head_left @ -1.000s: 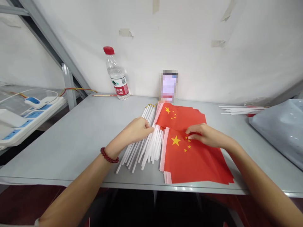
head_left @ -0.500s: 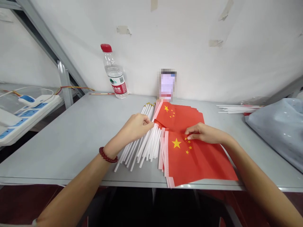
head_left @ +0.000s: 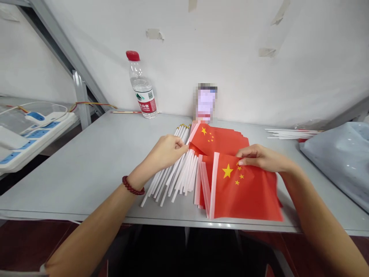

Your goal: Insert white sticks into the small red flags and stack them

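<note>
My right hand [head_left: 256,157] pinches the top edge of a red paper flag [head_left: 253,192] with yellow stars and a white strip down its left side. This flag is partly raised off a fanned pile of like flags [head_left: 205,188]. My left hand [head_left: 174,148] is closed over a spread of white sticks [head_left: 173,181]. Its fingertips meet beside the corner of an upper flag [head_left: 225,138]; whatever lies between them is hidden. Several gold-tipped sticks [head_left: 182,126] show behind that hand, next to the upper flags.
A water bottle [head_left: 143,92] with a red cap and a blurred phone [head_left: 205,102] stand by the wall. More white sticks [head_left: 291,134] lie at the right, beside a bluish plastic bag [head_left: 340,161]. A power strip [head_left: 37,134] with cables is at the left.
My right hand has shifted right and lifted the top flag, pulling it rightward off the pile. My left hand keeps nearly the same place and closed pose. The view has shifted slightly.
</note>
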`<state>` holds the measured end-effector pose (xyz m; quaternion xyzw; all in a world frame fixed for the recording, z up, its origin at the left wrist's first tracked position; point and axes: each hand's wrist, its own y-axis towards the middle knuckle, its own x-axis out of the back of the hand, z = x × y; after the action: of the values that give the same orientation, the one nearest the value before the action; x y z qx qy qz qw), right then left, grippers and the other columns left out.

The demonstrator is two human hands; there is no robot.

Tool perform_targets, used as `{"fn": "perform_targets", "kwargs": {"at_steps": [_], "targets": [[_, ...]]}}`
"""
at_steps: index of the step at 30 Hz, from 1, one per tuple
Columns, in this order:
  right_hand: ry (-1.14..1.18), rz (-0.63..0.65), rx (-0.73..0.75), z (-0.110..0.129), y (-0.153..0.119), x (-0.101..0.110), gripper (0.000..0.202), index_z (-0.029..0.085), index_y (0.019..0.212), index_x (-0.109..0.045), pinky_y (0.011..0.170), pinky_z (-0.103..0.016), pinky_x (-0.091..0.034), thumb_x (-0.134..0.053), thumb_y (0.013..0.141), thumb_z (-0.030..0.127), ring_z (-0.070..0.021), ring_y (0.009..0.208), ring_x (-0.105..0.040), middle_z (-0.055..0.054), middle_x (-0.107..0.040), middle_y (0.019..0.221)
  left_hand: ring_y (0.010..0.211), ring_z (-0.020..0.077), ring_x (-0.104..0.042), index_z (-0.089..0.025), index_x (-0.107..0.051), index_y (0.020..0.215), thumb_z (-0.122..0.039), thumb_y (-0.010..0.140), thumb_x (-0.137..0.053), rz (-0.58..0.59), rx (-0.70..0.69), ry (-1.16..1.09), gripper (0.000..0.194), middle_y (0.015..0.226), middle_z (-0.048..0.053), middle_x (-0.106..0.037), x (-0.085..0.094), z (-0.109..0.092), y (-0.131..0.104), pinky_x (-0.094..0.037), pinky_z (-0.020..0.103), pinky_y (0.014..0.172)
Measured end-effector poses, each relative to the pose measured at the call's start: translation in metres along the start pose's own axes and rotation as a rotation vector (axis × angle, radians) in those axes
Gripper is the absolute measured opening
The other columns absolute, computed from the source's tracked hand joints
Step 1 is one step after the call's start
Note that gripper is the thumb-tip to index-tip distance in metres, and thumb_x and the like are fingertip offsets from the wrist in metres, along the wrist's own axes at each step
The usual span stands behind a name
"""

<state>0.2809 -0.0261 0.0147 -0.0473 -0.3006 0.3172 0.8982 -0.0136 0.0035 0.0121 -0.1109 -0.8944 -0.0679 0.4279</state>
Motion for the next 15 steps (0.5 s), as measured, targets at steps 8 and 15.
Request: {"fn": "perform_targets", "kwargs": {"at_steps": [8,15], "targets": [[-0.356,-0.077,0.073,-0.011,0.018,-0.011,0.020,0.017,0.081,-0.063,0.073,-0.033,-0.042,-0.049,0.085,0.031,-0.0183,0.076,-0.055,-0.006,-0.061,0.084,0.046,0.0090,-0.035,-0.017,-0.051,0.055,-0.032,0.072,-0.049,0.004,-0.009,-0.005,0.023,0.048,-0.003,-0.042,-0.001,-0.001,-0.001,-0.027,0.023,0.044],[-0.414,-0.132,0.069,-0.017,0.023,-0.020,0.019,0.018,0.094,-0.062,0.079,-0.036,-0.044,-0.046,0.084,0.020,-0.0199,0.086,-0.055,-0.009,-0.055,0.102,0.046,0.0088,-0.034,-0.017,-0.052,0.056,-0.033,0.072,-0.049,0.009,-0.003,-0.015,0.023,0.048,-0.004,-0.041,-0.001,0.000,-0.002,-0.027,0.023,0.043]]}}
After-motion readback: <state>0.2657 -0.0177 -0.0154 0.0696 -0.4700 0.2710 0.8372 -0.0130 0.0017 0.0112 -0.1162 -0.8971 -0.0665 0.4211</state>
